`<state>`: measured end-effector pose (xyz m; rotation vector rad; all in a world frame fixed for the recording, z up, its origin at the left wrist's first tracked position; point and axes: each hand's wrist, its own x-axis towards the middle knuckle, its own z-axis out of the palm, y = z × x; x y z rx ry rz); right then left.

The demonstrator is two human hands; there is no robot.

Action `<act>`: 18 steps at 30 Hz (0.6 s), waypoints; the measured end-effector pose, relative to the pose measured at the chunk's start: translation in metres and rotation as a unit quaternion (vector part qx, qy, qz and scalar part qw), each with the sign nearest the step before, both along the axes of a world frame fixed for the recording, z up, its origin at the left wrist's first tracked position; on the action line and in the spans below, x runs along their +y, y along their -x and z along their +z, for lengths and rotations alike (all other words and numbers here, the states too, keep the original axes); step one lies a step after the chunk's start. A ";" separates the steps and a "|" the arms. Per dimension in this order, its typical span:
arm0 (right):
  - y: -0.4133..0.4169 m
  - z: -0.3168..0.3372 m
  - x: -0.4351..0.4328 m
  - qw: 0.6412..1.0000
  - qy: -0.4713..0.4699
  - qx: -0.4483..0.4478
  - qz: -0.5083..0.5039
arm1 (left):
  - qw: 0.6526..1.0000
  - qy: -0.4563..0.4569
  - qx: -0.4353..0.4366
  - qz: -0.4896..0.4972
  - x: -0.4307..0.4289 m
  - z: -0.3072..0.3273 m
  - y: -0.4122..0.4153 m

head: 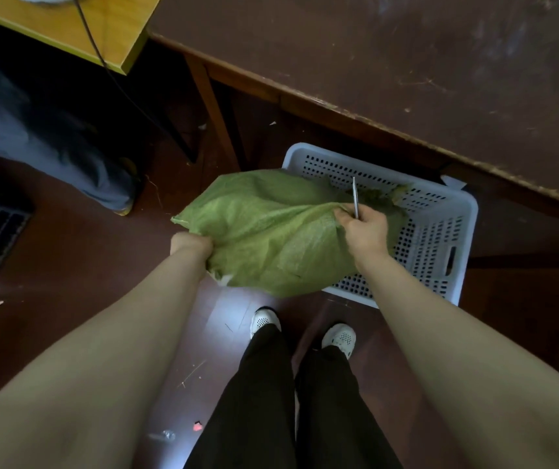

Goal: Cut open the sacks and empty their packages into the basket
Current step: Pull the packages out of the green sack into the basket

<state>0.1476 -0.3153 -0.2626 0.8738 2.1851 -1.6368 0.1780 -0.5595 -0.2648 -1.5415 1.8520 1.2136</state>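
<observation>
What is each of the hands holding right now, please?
Left hand: closed, gripping one end of the green sack.
Right hand: closed on bunched sack fabric, with a thin metal blade also in its grip.

Both hands grip a green sack [271, 228] over a white basket [440, 238]. The left hand [191, 243] bunches its edge. The right hand [364, 228] also holds a thin blade [355, 197].

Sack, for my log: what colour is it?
The sack is green, seen best in the head view.
</observation>
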 end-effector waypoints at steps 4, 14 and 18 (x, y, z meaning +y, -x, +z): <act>0.006 0.004 0.009 0.996 -0.074 -0.014 0.041 | 0.993 -0.011 0.108 0.041 0.011 0.033 0.020; 0.009 0.041 0.044 0.971 -0.212 0.032 0.103 | 0.954 -0.181 0.229 0.065 0.067 0.117 0.033; 0.019 0.051 0.065 0.975 -0.201 0.063 0.072 | 0.937 -0.236 0.256 0.018 0.080 0.136 0.047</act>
